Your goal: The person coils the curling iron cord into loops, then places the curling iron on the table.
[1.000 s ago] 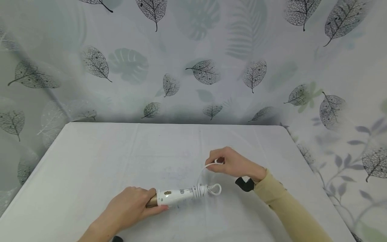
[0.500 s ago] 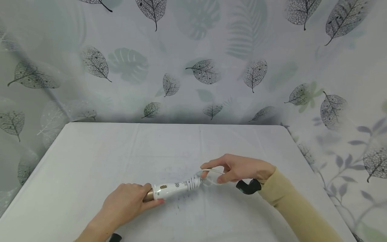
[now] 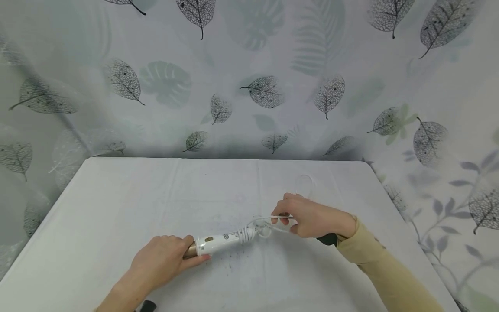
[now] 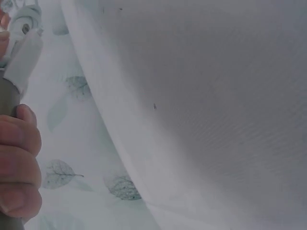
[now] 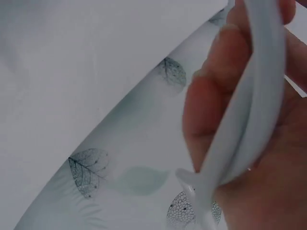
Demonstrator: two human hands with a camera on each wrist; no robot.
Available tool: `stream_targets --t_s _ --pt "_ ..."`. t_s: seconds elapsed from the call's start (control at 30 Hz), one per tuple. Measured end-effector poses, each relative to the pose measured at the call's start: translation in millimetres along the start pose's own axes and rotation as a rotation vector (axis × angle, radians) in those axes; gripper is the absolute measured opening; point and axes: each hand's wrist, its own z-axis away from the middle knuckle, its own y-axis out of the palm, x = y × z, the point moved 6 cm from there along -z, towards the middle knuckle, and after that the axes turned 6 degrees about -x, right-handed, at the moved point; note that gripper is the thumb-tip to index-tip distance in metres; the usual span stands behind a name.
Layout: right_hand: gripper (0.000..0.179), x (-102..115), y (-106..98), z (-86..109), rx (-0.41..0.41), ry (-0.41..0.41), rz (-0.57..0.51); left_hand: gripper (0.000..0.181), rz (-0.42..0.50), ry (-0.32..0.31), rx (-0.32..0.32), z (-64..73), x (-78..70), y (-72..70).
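Observation:
A curling iron, with a glossy white handle [image 3: 218, 243] and a gold-brown barrel [image 3: 190, 250], is held low over the white table. My left hand [image 3: 161, 259] grips it by the barrel; the left wrist view shows the curled fingers [image 4: 19, 160] round it. White cord [image 3: 246, 235] is wound in several turns at the handle's far end. From there a stretch of it runs to my right hand [image 3: 313, 216], which holds it between thumb and curled fingers. In the right wrist view, strands of the cord [image 5: 266, 81] cross the palm. Another faint, blurred cord loop [image 3: 304, 184] shows behind that hand.
The white-covered table [image 3: 128, 195] has its back edge against a leaf-patterned curtain [image 3: 234, 86], which also hangs along both sides. Black wrist mounts [image 3: 327, 239] sit at both wrists, close over the tabletop.
My right hand dipped to the cord by the handle's end with fingers spread, then drew back right, fingers now closed on the cord. The curling iron shifted slightly left and its cord end tipped up.

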Motion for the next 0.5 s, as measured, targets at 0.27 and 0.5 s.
stream_targets --t_s 0.27,0.5 --pt "0.007 -9 -5 0.4 -0.118 0.066 0.031 0.049 0.003 -0.012 0.007 -1.2 -1.3 -2.6" --pt "0.013 -9 3 -9.2 -0.19 -0.001 0.116 0.048 0.001 0.014 -0.02 0.4 -9.0 3.1"
